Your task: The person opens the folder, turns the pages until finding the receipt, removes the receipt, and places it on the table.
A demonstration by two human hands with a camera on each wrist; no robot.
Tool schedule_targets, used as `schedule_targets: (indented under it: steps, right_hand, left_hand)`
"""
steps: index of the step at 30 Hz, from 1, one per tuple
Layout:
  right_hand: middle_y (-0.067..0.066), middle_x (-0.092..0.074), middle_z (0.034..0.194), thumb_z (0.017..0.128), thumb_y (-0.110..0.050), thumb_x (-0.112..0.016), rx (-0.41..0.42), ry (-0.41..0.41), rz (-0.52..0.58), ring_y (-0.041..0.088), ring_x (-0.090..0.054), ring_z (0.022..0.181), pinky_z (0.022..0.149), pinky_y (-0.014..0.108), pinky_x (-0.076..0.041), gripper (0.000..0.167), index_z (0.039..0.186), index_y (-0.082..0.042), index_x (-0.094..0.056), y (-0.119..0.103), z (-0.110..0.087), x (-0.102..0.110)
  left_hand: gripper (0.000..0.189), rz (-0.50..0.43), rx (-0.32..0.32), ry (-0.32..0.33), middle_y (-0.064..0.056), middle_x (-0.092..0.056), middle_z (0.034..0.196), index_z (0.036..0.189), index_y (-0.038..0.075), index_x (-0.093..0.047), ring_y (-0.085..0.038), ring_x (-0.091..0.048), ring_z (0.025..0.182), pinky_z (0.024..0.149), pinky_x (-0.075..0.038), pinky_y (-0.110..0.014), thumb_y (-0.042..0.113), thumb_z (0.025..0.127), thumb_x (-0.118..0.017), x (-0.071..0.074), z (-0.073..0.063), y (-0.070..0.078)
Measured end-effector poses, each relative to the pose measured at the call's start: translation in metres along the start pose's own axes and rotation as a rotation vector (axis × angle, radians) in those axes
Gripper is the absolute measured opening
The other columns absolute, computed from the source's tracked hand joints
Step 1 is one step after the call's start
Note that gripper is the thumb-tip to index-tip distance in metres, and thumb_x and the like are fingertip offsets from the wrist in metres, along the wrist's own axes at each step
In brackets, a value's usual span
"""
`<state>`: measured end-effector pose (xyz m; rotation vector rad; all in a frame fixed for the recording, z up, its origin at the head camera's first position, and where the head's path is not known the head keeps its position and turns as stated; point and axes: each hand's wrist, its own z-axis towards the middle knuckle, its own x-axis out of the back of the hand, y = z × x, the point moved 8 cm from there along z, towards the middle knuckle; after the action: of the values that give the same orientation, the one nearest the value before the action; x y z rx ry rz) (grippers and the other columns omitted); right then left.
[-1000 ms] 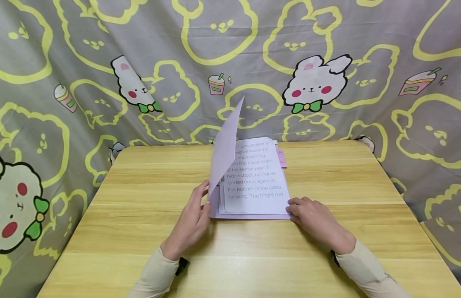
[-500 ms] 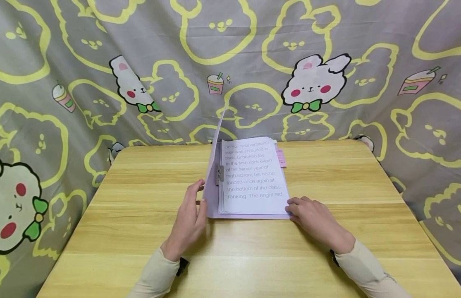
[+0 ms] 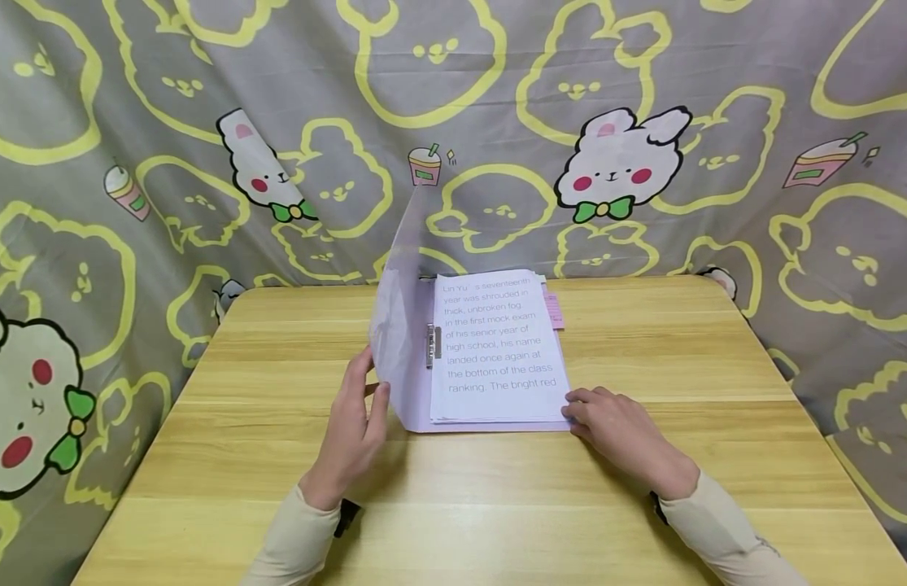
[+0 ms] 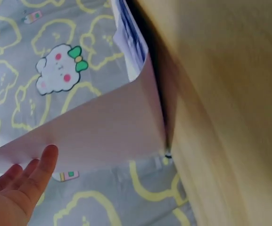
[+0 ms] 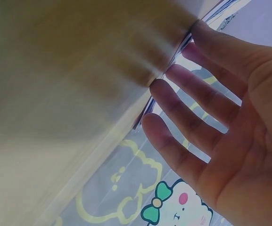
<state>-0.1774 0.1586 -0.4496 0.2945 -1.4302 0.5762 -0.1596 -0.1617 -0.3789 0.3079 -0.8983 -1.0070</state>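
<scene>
A pale purple file folder point(image 3: 422, 387) lies open on the table, its front cover point(image 3: 402, 301) standing raised on the left. Inside rests a stack of printed sheets point(image 3: 497, 358), with a metal clip point(image 3: 430, 346) along their left edge. My left hand point(image 3: 354, 435) is at the cover's near edge; in the left wrist view its extended fingers point(image 4: 44, 169) lie along the cover's outer face, the thumb only partly in frame. My right hand point(image 3: 621, 427) rests at the folder's lower right corner, and in the right wrist view its fingertips point(image 5: 159, 89) touch along the edge.
The wooden table point(image 3: 277, 350) reaches back to a grey curtain point(image 3: 497, 65) printed with yellow outlines and white rabbits. Pink tabs point(image 3: 554, 311) stick out beyond the sheets on the right. A dark strap piece point(image 3: 346, 518) shows under the left wrist.
The cover has swung from leaning over the sheets to leaning left, baring the first page and the clip. My left hand has moved left with it; the right hand has stayed put.
</scene>
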Motion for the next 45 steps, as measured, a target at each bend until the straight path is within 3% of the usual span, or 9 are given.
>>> schedule_targets:
  steps: [10, 17, 21, 26, 34, 41, 45]
  right_hand:
    - [0.008, -0.073, 0.117, 0.085, -0.013, -0.083, 0.001, 0.007, -0.007, 0.030, -0.069, 0.101, 0.073, 0.045, -0.059, 0.017, 0.101, -0.012, -0.078, 0.001, -0.002, 0.001]
    - [0.009, -0.073, 0.116, 0.086, -0.013, -0.083, 0.007, 0.003, -0.017, 0.030, -0.070, 0.100, 0.073, 0.045, -0.059, 0.016, 0.101, -0.012, -0.078, 0.001, -0.001, 0.000]
    - [0.008, -0.073, 0.116, 0.086, -0.014, -0.083, 0.003, -0.006, -0.017, 0.030, -0.069, 0.101, 0.073, 0.045, -0.059, 0.016, 0.102, -0.013, -0.078, 0.001, -0.001, -0.002]
    - [0.007, -0.073, 0.116, 0.086, -0.014, -0.083, 0.002, -0.006, -0.016, 0.029, -0.069, 0.101, 0.073, 0.045, -0.059, 0.017, 0.102, -0.013, -0.078, 0.002, 0.000, -0.003]
    - [0.008, -0.073, 0.116, 0.086, -0.014, -0.082, 0.007, -0.015, -0.014, 0.029, -0.069, 0.100, 0.073, 0.044, -0.059, 0.016, 0.102, -0.013, -0.079, 0.004, 0.000, -0.001]
    - [0.007, -0.073, 0.117, 0.087, -0.014, -0.082, -0.005, -0.030, 0.000, 0.029, -0.069, 0.101, 0.074, 0.045, -0.059, 0.017, 0.103, -0.014, -0.079, 0.007, -0.001, 0.001]
    - [0.007, -0.072, 0.118, 0.087, -0.015, -0.082, 0.002, -0.038, 0.004, 0.029, -0.069, 0.101, 0.074, 0.044, -0.058, 0.017, 0.104, -0.014, -0.079, 0.005, 0.000, 0.000]
  left_hand:
    - [0.059, 0.012, -0.008, 0.081, -0.016, -0.055, 0.138, 0.152, 0.003, -0.039, -0.028, -0.055, 0.122, 0.091, -0.054, -0.030, -0.011, 0.097, -0.052, 0.023, 0.005, 0.004]
    - [0.070, -0.015, -0.089, 0.153, -0.023, -0.049, 0.149, 0.159, -0.005, -0.022, -0.018, -0.057, 0.125, 0.098, -0.049, -0.017, -0.014, 0.096, -0.052, 0.043, 0.004, 0.005]
    - [0.075, -0.039, -0.126, 0.191, -0.028, -0.046, 0.149, 0.156, -0.011, -0.017, -0.013, -0.056, 0.127, 0.101, -0.048, -0.017, -0.021, 0.091, -0.052, 0.055, 0.002, 0.005]
    - [0.076, -0.020, -0.152, 0.241, -0.028, -0.042, 0.152, 0.154, -0.013, -0.018, -0.017, -0.056, 0.126, 0.102, -0.047, -0.019, -0.018, 0.088, -0.056, 0.069, 0.000, 0.001]
    - [0.069, 0.104, -0.139, 0.281, -0.027, -0.040, 0.155, 0.150, -0.012, -0.030, -0.024, -0.049, 0.131, 0.109, -0.039, -0.022, -0.007, 0.087, -0.058, 0.086, -0.003, -0.005]
    - [0.060, 0.271, -0.134, 0.297, -0.029, -0.042, 0.154, 0.146, -0.010, -0.043, -0.044, -0.042, 0.140, 0.120, -0.030, -0.030, 0.004, 0.089, -0.058, 0.096, -0.010, -0.013]
    - [0.056, 0.368, -0.107, 0.326, -0.029, -0.044, 0.152, 0.140, -0.009, -0.052, -0.051, -0.040, 0.136, 0.119, -0.029, -0.042, 0.009, 0.087, -0.057, 0.104, -0.016, -0.020]
